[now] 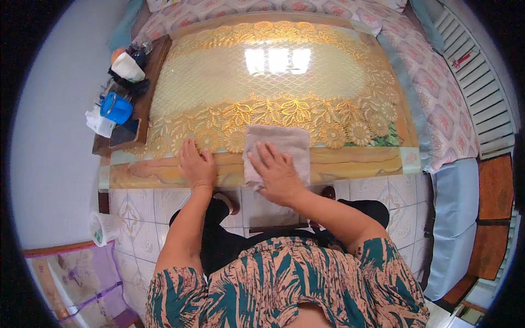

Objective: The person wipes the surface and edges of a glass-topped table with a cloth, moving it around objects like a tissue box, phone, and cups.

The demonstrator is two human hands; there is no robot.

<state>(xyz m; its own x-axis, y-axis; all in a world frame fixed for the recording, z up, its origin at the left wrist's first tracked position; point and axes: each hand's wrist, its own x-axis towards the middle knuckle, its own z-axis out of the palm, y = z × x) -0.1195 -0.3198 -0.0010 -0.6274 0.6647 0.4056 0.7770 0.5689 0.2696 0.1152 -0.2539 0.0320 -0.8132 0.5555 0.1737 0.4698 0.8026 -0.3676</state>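
Observation:
A folded pale pinkish-grey cloth (292, 139) lies on the near part of the table (158, 174), reaching to its front edge. On top of it rests my right hand (278, 172), palm down with its fingers spread. To the left, my left hand (198, 165) lies palm down near the front edge, fingers stretched out and touching the tabletop, with nothing seen in it. Under both hands is a glossy see-through cover over a wood-patterned border. A gold lace-patterned tablecloth (268, 109) with flowers spreads across the middle.
At the table's left stands a dark wooden organizer (156, 65) with a blue cup (116, 108), a white cup (128, 67) and white tissue (99, 123). A patterned sofa (437, 104) wraps the far and right sides. A white wastebasket (104, 228) stands on the tiled floor at left.

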